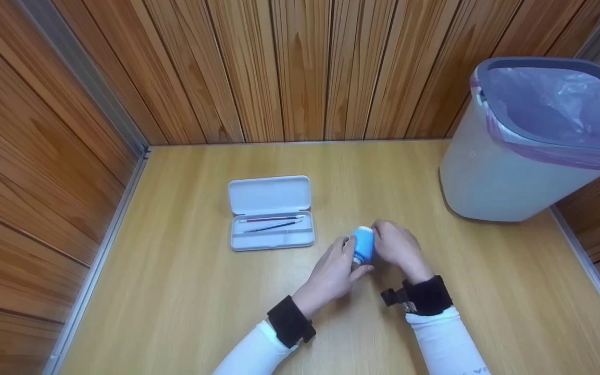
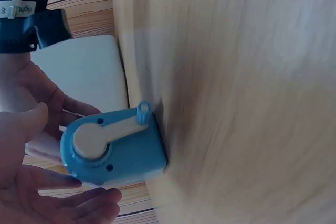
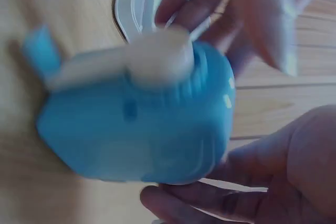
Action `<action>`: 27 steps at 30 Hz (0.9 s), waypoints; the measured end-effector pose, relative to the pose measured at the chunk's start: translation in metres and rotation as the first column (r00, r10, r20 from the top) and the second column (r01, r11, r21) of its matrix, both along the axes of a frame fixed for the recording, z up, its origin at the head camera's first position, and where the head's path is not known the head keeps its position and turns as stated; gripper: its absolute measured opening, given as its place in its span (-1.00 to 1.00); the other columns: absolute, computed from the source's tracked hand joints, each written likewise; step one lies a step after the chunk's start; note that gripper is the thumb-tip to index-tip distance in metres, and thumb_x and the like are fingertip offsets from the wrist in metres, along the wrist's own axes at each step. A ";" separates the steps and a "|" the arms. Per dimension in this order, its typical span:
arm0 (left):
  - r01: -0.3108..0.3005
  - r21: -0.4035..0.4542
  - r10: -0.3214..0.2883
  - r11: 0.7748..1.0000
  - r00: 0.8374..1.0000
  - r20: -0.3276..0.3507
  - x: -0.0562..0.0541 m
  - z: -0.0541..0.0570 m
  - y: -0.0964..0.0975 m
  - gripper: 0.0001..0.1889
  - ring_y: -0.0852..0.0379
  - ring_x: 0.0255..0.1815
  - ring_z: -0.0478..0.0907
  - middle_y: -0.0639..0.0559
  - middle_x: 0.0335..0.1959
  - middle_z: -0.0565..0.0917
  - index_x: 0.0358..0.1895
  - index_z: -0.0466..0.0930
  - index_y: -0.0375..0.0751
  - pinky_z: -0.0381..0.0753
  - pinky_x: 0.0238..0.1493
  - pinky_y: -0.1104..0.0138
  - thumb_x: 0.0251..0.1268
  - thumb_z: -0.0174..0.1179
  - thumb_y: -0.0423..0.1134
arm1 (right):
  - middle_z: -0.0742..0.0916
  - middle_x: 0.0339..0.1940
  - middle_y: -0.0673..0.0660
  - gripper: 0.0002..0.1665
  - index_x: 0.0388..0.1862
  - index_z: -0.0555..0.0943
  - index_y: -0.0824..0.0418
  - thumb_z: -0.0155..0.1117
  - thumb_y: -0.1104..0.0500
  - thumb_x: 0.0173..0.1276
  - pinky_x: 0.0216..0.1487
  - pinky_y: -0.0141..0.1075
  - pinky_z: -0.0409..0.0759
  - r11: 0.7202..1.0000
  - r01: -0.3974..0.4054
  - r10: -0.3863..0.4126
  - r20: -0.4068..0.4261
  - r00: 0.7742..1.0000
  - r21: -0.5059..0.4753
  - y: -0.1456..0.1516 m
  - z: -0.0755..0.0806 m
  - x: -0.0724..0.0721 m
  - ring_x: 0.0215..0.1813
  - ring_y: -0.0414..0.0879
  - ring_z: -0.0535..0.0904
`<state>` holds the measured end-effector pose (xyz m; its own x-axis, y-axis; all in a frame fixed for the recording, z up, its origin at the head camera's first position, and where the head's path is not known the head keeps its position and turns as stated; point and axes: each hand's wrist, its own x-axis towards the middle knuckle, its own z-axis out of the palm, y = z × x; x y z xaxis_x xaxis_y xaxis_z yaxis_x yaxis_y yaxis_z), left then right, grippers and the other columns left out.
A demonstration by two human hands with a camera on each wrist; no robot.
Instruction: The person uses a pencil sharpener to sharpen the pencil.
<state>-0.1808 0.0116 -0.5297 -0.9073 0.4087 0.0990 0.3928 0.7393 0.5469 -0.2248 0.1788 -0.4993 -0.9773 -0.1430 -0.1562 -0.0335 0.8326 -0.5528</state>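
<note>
A blue hand-crank pencil sharpener (image 1: 363, 245) with a pale crank is between the two hands over the table, right of the pencil case. My left hand (image 1: 334, 268) grips it from the left, thumb on the near side. On its right, my right hand (image 1: 396, 244) holds the far part with bent fingers. The left wrist view shows the crank arm (image 2: 126, 128) on the sharpener's face, ending in a blue knob (image 2: 144, 113). Blurred in the right wrist view, the sharpener (image 3: 157, 135) has right-hand fingers (image 3: 173, 200) along its side.
An open pale pencil case (image 1: 270, 195) lies left of the hands, with a dark pencil (image 1: 274, 227) and a reddish one (image 1: 269, 219) inside. A lined waste bin (image 1: 508, 177) stands at the right. Wood-panelled walls (image 1: 300, 67) enclose the table (image 1: 185, 291).
</note>
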 end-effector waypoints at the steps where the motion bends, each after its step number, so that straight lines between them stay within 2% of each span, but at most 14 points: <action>1: -0.003 -0.014 0.002 1.000 1.000 -0.016 -0.001 0.000 0.001 -0.22 0.01 0.14 0.49 -0.21 0.20 0.45 0.44 0.24 -0.34 0.51 0.18 0.24 0.34 0.18 0.14 | 0.67 -0.26 0.23 -0.68 0.01 0.58 0.40 -0.01 0.20 0.53 -0.22 -0.07 0.60 1.000 0.000 0.000 0.010 1.000 -0.004 0.003 0.000 0.001 -0.29 0.07 0.59; 7: -0.007 -0.130 -0.006 0.992 0.995 -0.097 -0.012 -0.002 0.003 -0.24 -0.03 0.15 0.49 -0.19 0.18 0.47 0.36 0.35 -0.28 0.48 0.22 0.19 0.22 0.32 0.11 | 0.67 -0.28 0.17 -0.78 -0.04 0.60 0.35 0.12 0.32 0.40 -0.25 -0.12 0.58 0.996 -0.062 0.068 0.098 0.993 -0.064 0.017 -0.003 0.007 -0.31 0.01 0.55; 13: 0.030 -0.169 -0.053 0.985 0.989 -0.135 -0.024 -0.004 -0.003 -0.36 0.00 0.14 0.49 -0.12 0.12 0.54 0.29 0.46 -0.23 0.46 0.23 0.21 0.17 0.41 -0.06 | 0.69 -0.21 0.17 -0.74 -0.04 0.60 0.32 0.27 0.34 0.28 -0.11 -0.01 0.61 0.989 -0.111 0.119 0.078 0.990 -0.095 0.024 -0.009 0.010 -0.17 0.05 0.61; 19: 0.052 -0.169 -0.080 0.984 0.984 -0.162 -0.034 -0.004 -0.011 -0.36 -0.03 0.14 0.51 -0.13 0.13 0.57 0.28 0.48 -0.25 0.46 0.23 0.19 0.15 0.43 -0.10 | 0.68 -0.17 0.18 -0.56 0.06 0.55 0.31 0.40 0.35 0.18 -0.15 -0.06 0.61 0.980 -0.128 0.141 0.081 0.987 -0.154 0.025 -0.017 0.008 -0.16 0.04 0.61; 22: 0.046 -0.158 -0.070 0.986 0.987 -0.147 -0.040 -0.003 -0.015 -0.36 -0.05 0.17 0.49 -0.16 0.15 0.56 0.29 0.47 -0.26 0.43 0.26 0.17 0.15 0.43 -0.13 | 0.66 -0.05 0.22 -0.40 0.19 0.49 0.28 0.45 0.32 0.16 -0.03 -0.01 0.61 0.976 -0.114 0.135 0.104 0.985 -0.187 0.022 -0.023 0.006 -0.04 0.10 0.61; 27: 0.030 -0.156 -0.049 0.987 0.992 -0.116 -0.052 -0.003 -0.023 -0.35 -0.03 0.22 0.45 -0.12 0.20 0.55 0.32 0.45 -0.23 0.41 0.28 0.18 0.16 0.42 -0.14 | 0.58 0.19 0.26 -0.21 0.36 0.39 0.23 0.48 0.29 0.16 0.20 0.10 0.47 0.974 -0.091 0.115 0.107 0.988 -0.209 0.017 -0.033 0.003 0.22 0.19 0.49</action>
